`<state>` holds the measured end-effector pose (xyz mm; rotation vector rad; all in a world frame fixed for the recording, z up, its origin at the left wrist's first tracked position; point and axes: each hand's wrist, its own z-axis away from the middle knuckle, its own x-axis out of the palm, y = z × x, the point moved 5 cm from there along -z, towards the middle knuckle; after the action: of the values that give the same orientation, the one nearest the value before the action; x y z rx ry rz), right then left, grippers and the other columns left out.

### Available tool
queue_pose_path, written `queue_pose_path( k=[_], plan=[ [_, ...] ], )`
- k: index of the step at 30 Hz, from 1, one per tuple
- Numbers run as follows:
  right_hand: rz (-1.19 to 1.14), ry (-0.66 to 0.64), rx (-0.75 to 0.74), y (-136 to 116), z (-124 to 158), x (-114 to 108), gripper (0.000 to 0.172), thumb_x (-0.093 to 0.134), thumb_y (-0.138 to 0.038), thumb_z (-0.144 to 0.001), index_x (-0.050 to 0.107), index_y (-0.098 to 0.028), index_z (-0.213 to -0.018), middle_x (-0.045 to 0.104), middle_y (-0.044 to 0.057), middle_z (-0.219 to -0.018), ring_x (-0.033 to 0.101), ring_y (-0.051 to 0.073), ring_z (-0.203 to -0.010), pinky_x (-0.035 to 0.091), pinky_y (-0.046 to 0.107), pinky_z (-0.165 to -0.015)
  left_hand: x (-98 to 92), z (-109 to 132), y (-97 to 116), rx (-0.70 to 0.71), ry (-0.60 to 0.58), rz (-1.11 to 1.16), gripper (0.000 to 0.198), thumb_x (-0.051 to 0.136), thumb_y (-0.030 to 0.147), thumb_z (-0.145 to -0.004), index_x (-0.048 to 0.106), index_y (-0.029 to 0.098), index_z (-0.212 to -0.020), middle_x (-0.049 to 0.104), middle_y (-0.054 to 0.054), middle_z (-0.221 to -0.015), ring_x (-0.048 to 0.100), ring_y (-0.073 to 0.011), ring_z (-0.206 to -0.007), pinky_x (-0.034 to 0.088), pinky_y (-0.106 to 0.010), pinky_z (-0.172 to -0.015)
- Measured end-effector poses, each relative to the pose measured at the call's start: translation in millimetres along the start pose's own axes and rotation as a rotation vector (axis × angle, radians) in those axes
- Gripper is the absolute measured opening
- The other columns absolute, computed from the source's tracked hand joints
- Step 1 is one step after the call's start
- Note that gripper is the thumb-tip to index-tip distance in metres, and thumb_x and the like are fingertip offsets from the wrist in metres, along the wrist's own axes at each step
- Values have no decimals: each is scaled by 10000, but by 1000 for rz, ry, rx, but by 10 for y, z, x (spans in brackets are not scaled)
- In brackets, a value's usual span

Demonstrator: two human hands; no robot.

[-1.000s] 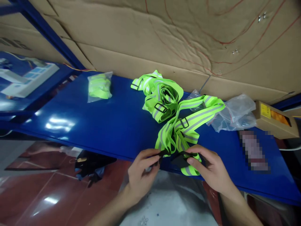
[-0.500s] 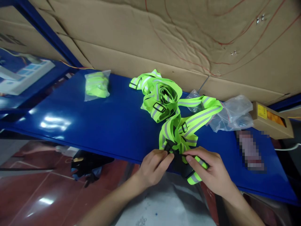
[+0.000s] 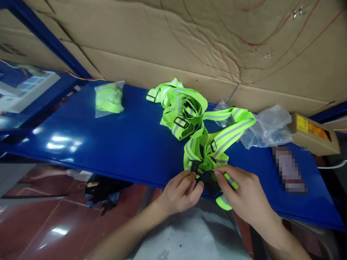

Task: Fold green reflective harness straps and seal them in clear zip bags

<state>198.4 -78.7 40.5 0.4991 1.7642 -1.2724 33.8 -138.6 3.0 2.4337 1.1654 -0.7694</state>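
A neon-green reflective strap vest (image 3: 214, 142) with grey stripes and black buckles lies on the blue table (image 3: 116, 144), its near end at the front edge. My left hand (image 3: 181, 191) pinches one black end piece of the vest. My right hand (image 3: 245, 193) grips the black patch (image 3: 210, 180) and the green strap end beside it. The two hands meet over the patch, fingers closed. Behind, a second bundle of the same green straps (image 3: 180, 108) sits in a heap.
A bagged green vest (image 3: 108, 99) lies at the table's back left. Empty clear bags (image 3: 268, 126) and a cardboard box (image 3: 313, 133) sit at the right. A cardboard wall (image 3: 189, 43) backs the table. Dark items (image 3: 104, 189) lie on the red floor.
My hands have come together: the left hand moved right until the black ends it and the right hand hold meet. The vest bunched up toward the front edge.
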Motion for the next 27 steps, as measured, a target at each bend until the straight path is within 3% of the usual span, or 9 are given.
queue_pose_path(
  k=[7,14,18,21,24,27],
  plan=[
    [7,-139,49,130,-199,174,225,485,-280,-1004,684,-229,-912,775,14,-853,766,231,-816,446,290,-671,65,48,45,-28,-10,20,120,556,55,-901,618,158,-909,693,-69,-847,720,-185,-838,663,-290,-748],
    [84,-103,26,72,-250,316,226,426,-266,-1021,624,-213,-926,749,33,-806,748,241,-722,397,301,-616,168,240,46,-108,-74,118,234,579,90,-925,645,222,-1108,688,-42,-929,710,-148,-864,638,-260,-774],
    [19,-105,43,79,-261,366,219,408,-281,-1041,604,-209,-977,754,44,-835,751,240,-745,419,292,-618,189,219,57,-75,-123,83,240,620,174,-949,655,172,-1187,707,-119,-1085,715,-228,-958,643,-347,-791],
    [-65,-147,60,75,-246,348,252,379,-315,-1070,589,-200,-1150,759,48,-864,746,226,-716,462,290,-620,204,144,26,-140,-181,36,306,595,175,-959,643,139,-1258,702,-183,-1190,704,-289,-1025,631,-414,-802],
    [-154,-194,-16,39,-173,213,362,385,-401,-1089,506,-225,-1382,746,91,-1133,748,235,-981,548,322,-798,100,29,-16,-157,-145,45,345,542,95,-949,637,131,-1279,729,-169,-1200,699,-275,-1022,603,-405,-823],
    [-167,-89,-169,-11,-70,-41,655,519,-600,-1005,363,-275,-1551,514,142,-1519,520,311,-1399,468,453,-1105,-138,-121,-125,-186,-80,156,354,525,80,-943,624,114,-1281,758,-148,-1152,696,-252,-1005,571,-382,-815]
  ],
)
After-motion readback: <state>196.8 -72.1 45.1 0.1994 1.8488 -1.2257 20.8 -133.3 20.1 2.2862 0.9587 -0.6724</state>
